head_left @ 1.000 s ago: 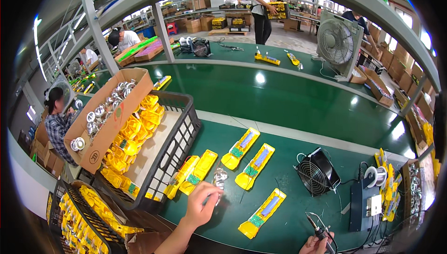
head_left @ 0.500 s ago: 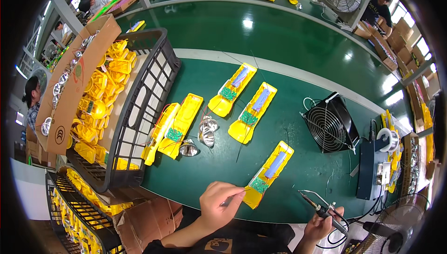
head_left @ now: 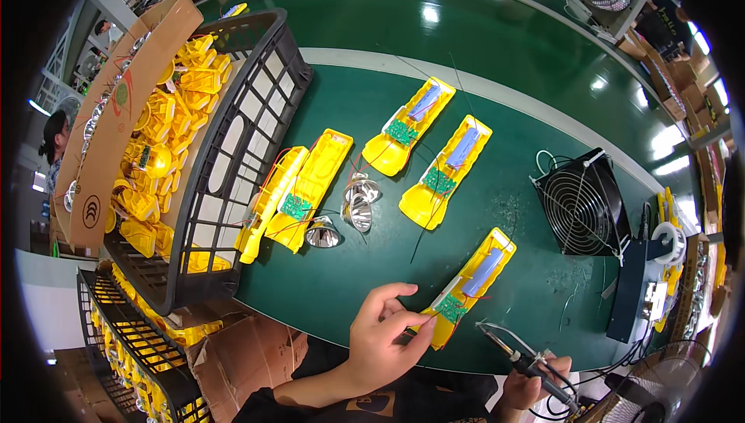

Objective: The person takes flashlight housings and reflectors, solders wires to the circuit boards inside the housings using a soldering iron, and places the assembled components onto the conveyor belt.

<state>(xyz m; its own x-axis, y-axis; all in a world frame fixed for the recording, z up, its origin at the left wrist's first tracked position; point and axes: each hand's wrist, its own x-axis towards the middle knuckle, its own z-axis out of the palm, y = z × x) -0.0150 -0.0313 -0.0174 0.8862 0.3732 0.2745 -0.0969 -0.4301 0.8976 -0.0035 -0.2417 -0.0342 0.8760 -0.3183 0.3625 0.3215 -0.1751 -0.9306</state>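
My left hand (head_left: 388, 339) is at the lower end of the nearest yellow plastic housing (head_left: 440, 334), thumb and a finger pinched on what looks like a thin wire beside the green circuit board (head_left: 450, 308). A blue cylindrical battery (head_left: 484, 272) lies in the housing's upper part. In my right hand (head_left: 534, 386) is a soldering iron (head_left: 524, 363) with a thin curved tube along it. Its tip points up and left, just right of the housing, apart from the board.
More housings with boards (head_left: 446, 172) lie further back, beside shiny reflectors (head_left: 322, 233). A black crate (head_left: 225, 182) of yellow parts stands left. On the right are a black fan (head_left: 582, 204), a dark blue box (head_left: 635, 287) with cables and a solder spool (head_left: 669, 243).
The whole view has shifted, so the bench things sit further right and higher. The soldering iron has come closer to the nearest housing. My left hand stays pinched at its lower end.
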